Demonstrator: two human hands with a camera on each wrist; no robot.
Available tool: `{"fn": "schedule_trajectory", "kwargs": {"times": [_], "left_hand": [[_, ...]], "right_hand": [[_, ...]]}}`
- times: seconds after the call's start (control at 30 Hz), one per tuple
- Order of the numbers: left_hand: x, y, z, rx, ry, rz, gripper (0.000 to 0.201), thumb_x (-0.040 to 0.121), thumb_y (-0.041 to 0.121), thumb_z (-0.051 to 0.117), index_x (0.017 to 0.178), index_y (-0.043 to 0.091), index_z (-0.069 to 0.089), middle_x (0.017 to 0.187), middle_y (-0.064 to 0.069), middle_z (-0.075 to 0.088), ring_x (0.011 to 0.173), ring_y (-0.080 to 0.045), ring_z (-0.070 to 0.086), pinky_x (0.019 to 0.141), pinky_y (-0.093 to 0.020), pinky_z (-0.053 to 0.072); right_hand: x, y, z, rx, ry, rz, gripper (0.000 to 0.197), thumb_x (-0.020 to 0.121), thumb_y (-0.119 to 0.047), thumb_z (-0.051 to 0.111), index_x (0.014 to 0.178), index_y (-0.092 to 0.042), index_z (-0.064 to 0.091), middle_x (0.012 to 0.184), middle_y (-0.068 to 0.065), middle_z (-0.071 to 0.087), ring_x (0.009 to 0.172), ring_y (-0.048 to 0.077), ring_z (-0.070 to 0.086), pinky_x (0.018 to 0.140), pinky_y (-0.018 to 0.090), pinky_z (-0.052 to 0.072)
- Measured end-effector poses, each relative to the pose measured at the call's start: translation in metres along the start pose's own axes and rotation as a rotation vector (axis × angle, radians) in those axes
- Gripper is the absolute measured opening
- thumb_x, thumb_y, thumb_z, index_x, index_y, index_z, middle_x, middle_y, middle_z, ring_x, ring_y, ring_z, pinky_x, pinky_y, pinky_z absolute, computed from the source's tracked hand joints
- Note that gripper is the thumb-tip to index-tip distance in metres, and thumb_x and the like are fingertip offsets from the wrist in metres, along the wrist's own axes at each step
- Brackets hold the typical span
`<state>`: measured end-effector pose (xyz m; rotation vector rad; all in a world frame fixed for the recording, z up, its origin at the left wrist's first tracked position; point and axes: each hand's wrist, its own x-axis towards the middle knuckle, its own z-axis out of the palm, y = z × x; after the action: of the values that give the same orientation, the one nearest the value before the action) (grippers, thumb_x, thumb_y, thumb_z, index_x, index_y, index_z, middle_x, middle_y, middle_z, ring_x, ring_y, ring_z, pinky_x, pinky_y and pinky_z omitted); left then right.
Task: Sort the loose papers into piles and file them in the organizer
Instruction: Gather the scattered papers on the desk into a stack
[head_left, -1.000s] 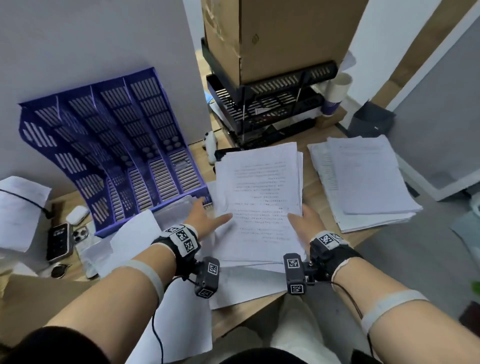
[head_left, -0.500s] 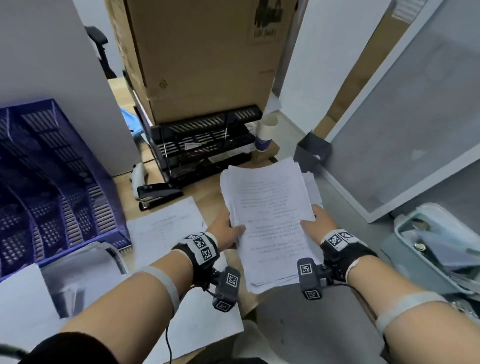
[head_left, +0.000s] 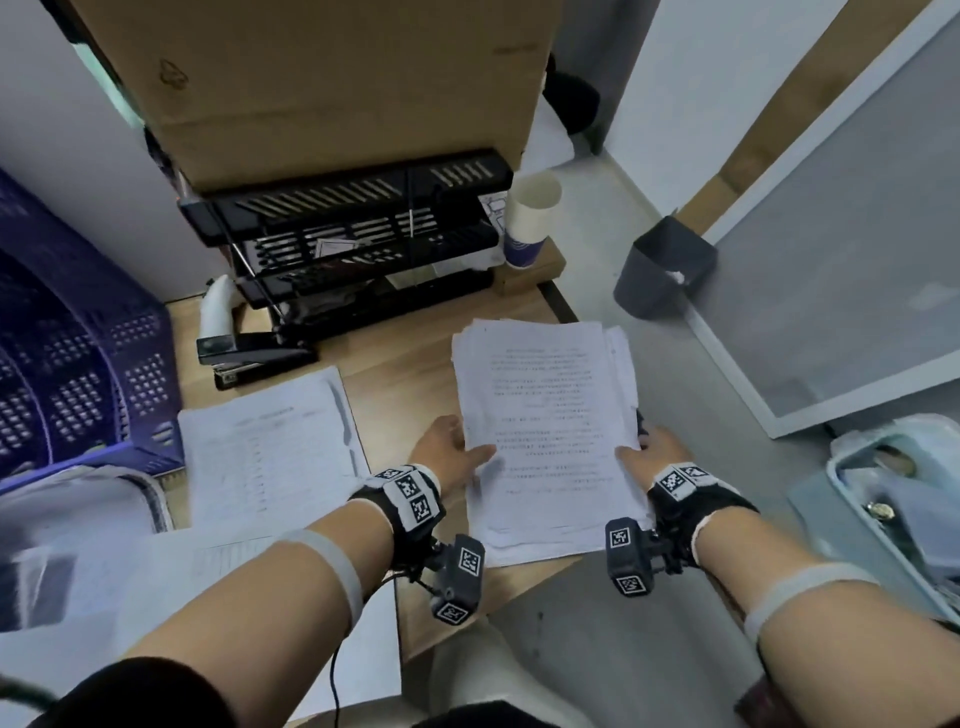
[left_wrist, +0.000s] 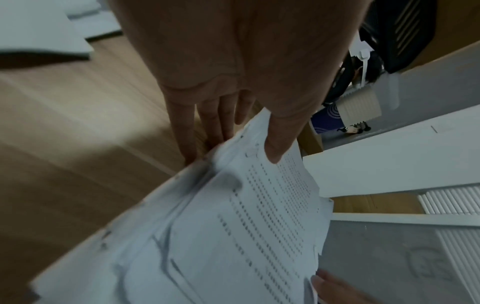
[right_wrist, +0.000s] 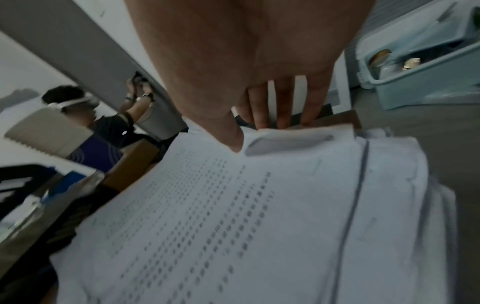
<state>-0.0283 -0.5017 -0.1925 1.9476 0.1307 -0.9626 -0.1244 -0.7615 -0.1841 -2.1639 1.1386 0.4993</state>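
Observation:
A thick stack of printed papers (head_left: 545, 426) is held flat over the desk's right end, between both hands. My left hand (head_left: 454, 454) grips its left edge, thumb (left_wrist: 279, 144) on top and fingers (left_wrist: 187, 139) underneath. My right hand (head_left: 649, 454) grips the right edge the same way, with its thumb (right_wrist: 231, 135) on the top sheet and fingers (right_wrist: 283, 111) below. The stack (right_wrist: 246, 216) shows lines of text. A purple slotted organizer (head_left: 78, 364) stands at the far left. A second sheaf of papers (head_left: 265, 441) lies flat on the desk beside it.
A black stacked letter tray (head_left: 353, 234) under a cardboard box (head_left: 322, 78) stands behind the stack, with a black stapler (head_left: 254, 356) and a paper cup (head_left: 530, 223) near it. More loose sheets (head_left: 171, 571) lie at the near left. A dark bin (head_left: 662, 265) and a pale blue tub (head_left: 893, 509) sit on the floor right.
Both hands lifted the stack off the desk and carried it to the right. The head view swung right, so the organizer slid to the left edge.

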Motion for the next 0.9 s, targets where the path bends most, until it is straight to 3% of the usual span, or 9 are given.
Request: {"fn": "schedule_trajectory", "kwargs": {"times": [0.17,0.3,0.4,0.47,0.57,0.63,0.7,0.8,0.9], "left_hand": [[0.017,0.000,0.010,-0.084,-0.013,-0.016,0.053,0.076,0.038,0.079,0.120,0.013,0.064,0.115,-0.007,0.072,0.101,-0.030,0.069,0.090,-0.047,0.057],[0.021,0.000,0.006,-0.133,0.022,-0.010,0.058,0.081,0.031,0.077,0.132,0.015,0.056,0.125,-0.006,0.067,0.114,-0.029,0.063,0.100,-0.047,0.051],[0.023,0.000,-0.008,-0.187,-0.006,0.013,0.073,0.065,0.044,0.079,0.132,0.027,0.055,0.121,0.001,0.069,0.110,-0.027,0.066,0.097,-0.051,0.053],[0.015,0.012,-0.020,-0.218,-0.052,0.058,0.065,0.070,0.039,0.080,0.129,0.026,0.057,0.117,0.000,0.072,0.107,-0.027,0.069,0.094,-0.052,0.054],[-0.004,0.039,-0.036,-0.286,-0.075,0.159,0.039,0.084,0.019,0.075,0.121,0.014,0.064,0.112,-0.004,0.074,0.102,-0.025,0.071,0.096,-0.049,0.054],[-0.013,0.058,-0.047,-0.300,-0.063,0.248,0.029,0.085,0.017,0.075,0.113,0.011,0.068,0.103,-0.001,0.076,0.095,-0.014,0.073,0.095,-0.039,0.056],[-0.025,0.083,-0.058,-0.267,-0.004,0.377,0.026,0.085,0.008,0.073,0.107,0.018,0.066,0.093,0.008,0.072,0.083,-0.001,0.070,0.079,-0.018,0.057],[-0.031,0.106,-0.069,-0.222,0.090,0.544,0.036,0.081,0.001,0.075,0.103,0.030,0.067,0.098,0.013,0.070,0.090,-0.001,0.066,0.078,-0.018,0.053],[-0.035,0.105,-0.074,-0.178,0.178,0.605,0.022,0.079,0.011,0.080,0.090,0.028,0.069,0.087,0.013,0.071,0.071,0.014,0.063,0.072,-0.010,0.049]], "right_hand": [[-0.007,-0.001,0.024,0.036,0.110,-0.164,0.049,0.085,-0.011,0.059,0.133,-0.015,0.056,0.124,0.008,0.061,0.110,0.025,0.061,0.094,0.027,0.045],[-0.009,-0.007,0.035,0.222,0.019,-0.127,0.039,0.083,-0.009,0.061,0.122,-0.016,0.061,0.111,0.000,0.067,0.097,0.016,0.064,0.087,0.023,0.046],[-0.011,-0.022,0.028,0.398,-0.075,-0.089,0.028,0.086,-0.006,0.063,0.111,-0.016,0.056,0.095,-0.003,0.065,0.088,0.014,0.062,0.080,0.022,0.046],[-0.007,-0.032,0.022,0.511,-0.154,-0.108,0.033,0.084,-0.005,0.066,0.110,-0.021,0.052,0.093,-0.006,0.065,0.085,0.008,0.063,0.074,0.018,0.049],[0.000,-0.052,0.012,0.744,-0.107,-0.093,0.068,0.065,-0.018,0.074,0.128,-0.021,0.048,0.116,0.003,0.068,0.100,0.019,0.067,0.090,0.041,0.055],[0.001,-0.071,0.000,0.931,-0.057,-0.123,0.058,0.068,-0.010,0.072,0.121,-0.015,0.051,0.113,0.011,0.069,0.098,0.027,0.068,0.092,0.049,0.053],[-0.005,-0.097,-0.018,0.994,0.016,-0.220,0.052,0.063,-0.011,0.072,0.114,-0.013,0.059,0.109,0.012,0.071,0.100,0.032,0.068,0.091,0.048,0.054],[-0.017,-0.123,-0.039,1.001,0.122,-0.306,0.033,0.062,-0.017,0.065,0.094,-0.018,0.065,0.095,0.010,0.072,0.094,0.034,0.067,0.078,0.043,0.052],[-0.036,-0.127,-0.039,1.049,0.167,-0.364,0.026,0.066,-0.009,0.057,0.091,-0.012,0.065,0.080,0.006,0.067,0.079,0.025,0.061,0.069,0.038,0.049]]}}
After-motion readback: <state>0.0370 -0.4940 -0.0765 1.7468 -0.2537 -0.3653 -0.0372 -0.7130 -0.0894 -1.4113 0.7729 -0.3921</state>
